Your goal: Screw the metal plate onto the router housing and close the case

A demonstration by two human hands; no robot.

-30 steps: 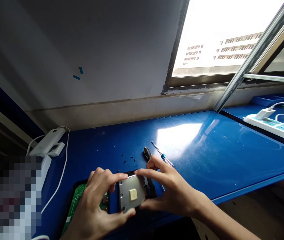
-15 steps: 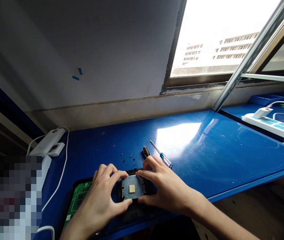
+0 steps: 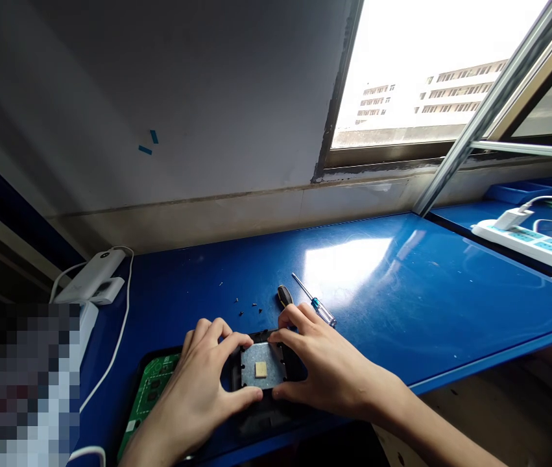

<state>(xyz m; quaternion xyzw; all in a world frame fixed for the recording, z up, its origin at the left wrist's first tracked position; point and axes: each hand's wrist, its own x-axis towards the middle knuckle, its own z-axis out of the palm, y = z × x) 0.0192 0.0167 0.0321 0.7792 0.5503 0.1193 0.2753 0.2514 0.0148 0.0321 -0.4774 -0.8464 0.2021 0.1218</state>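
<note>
A silvery metal plate (image 3: 251, 377) with a small cream square pad (image 3: 261, 370) on its face lies between my hands, over a black plastic casing (image 3: 261, 415). My left hand (image 3: 205, 376) grips the plate's left part, index finger at the far edge and thumb at the near edge. On the other side, my right hand (image 3: 312, 363) holds it the same way near the right corners. Partly under my left hand and wrist is a green circuit board (image 3: 152, 389) in a dark frame.
Several tiny screws (image 3: 254, 305) lie beyond the casing. A black-handled screwdriver (image 3: 285, 296) and a clear-handled screwdriver (image 3: 323, 311) lie by my right hand. White adapters with cables (image 3: 95, 275) stand at left; a power strip (image 3: 538, 243) is at far right.
The metal plate and both hands have shifted slightly to the right. My grip on the plate looks the same.
</note>
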